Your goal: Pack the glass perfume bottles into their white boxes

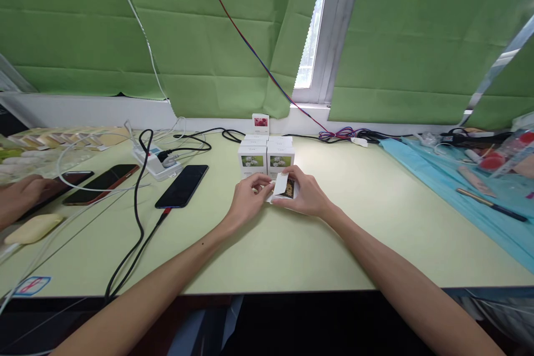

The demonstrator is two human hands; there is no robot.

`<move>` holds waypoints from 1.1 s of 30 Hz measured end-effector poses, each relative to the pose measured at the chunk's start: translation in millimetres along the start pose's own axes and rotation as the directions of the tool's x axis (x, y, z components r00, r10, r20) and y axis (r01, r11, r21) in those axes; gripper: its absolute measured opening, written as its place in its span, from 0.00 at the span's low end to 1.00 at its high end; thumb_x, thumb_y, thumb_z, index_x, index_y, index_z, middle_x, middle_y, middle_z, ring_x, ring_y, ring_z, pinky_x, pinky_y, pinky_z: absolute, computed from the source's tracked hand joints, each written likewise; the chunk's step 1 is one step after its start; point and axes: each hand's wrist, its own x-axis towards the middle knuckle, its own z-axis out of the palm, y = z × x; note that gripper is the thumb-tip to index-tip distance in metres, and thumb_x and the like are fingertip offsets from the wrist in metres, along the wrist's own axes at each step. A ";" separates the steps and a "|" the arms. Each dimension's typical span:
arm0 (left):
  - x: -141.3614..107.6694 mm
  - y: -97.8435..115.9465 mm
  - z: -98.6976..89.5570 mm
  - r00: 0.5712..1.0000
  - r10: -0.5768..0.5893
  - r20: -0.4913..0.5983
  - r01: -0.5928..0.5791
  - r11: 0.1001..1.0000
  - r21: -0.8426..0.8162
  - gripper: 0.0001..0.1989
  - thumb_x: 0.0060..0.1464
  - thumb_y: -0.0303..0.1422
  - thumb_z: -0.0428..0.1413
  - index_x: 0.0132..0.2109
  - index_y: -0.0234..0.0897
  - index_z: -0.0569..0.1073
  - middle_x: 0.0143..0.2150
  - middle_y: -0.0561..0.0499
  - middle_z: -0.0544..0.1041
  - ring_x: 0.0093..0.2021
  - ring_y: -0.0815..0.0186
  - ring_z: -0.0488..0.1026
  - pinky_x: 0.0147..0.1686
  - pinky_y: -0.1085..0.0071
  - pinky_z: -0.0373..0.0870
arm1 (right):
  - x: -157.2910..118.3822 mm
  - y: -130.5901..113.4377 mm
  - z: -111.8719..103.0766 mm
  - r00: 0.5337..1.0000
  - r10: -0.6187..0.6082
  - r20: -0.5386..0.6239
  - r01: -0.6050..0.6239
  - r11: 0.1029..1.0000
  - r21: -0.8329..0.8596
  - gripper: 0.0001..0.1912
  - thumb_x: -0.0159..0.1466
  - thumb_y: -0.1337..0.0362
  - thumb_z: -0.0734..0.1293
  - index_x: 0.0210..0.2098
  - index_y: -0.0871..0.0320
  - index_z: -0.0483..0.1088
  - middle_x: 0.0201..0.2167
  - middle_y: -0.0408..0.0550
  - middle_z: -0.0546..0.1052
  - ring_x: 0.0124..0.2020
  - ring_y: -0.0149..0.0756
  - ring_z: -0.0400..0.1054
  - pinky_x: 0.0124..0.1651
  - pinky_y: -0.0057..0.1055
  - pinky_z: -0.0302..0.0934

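Observation:
Between my hands is a small white box with a dark, gold-patterned picture on it. My right hand grips its right side, thumb below and fingers above. My left hand has its fingers curled at the box's left end; what its fingertips pinch is too small to make out. Just behind stand two rows of white boxes with green flower pictures, side by side and touching. Another white box with a red picture stands upright behind them, near the wall.
A black phone, a white power strip and cables lie to the left. Another person's hand touches a phone at far left. Blue sheeting with a dark brush covers the right side.

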 end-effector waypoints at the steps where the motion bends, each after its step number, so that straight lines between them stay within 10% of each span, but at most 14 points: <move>1: 0.0 -0.4 0.2 1.000 -0.004 -0.006 0.004 1.000 -0.002 0.13 0.55 0.43 0.60 0.38 0.38 0.79 0.37 0.48 0.81 0.35 0.62 0.74 0.34 0.69 0.69 | -0.1 0.0 0.2 1.000 -0.003 -0.001 0.003 1.000 0.004 0.32 0.54 0.51 0.77 0.51 0.51 0.60 0.41 0.46 0.78 0.37 0.39 0.72 0.39 0.34 0.65; 33: -5.3 5.7 -1.0 0.992 0.087 0.086 -0.092 0.994 0.055 0.11 0.60 0.37 0.54 0.45 0.41 0.79 0.45 0.50 0.83 0.40 0.62 0.76 0.34 0.69 0.70 | 0.4 2.9 1.5 0.998 -0.035 -0.047 0.037 0.998 0.048 0.33 0.52 0.52 0.78 0.50 0.51 0.61 0.39 0.45 0.78 0.35 0.38 0.72 0.38 0.34 0.66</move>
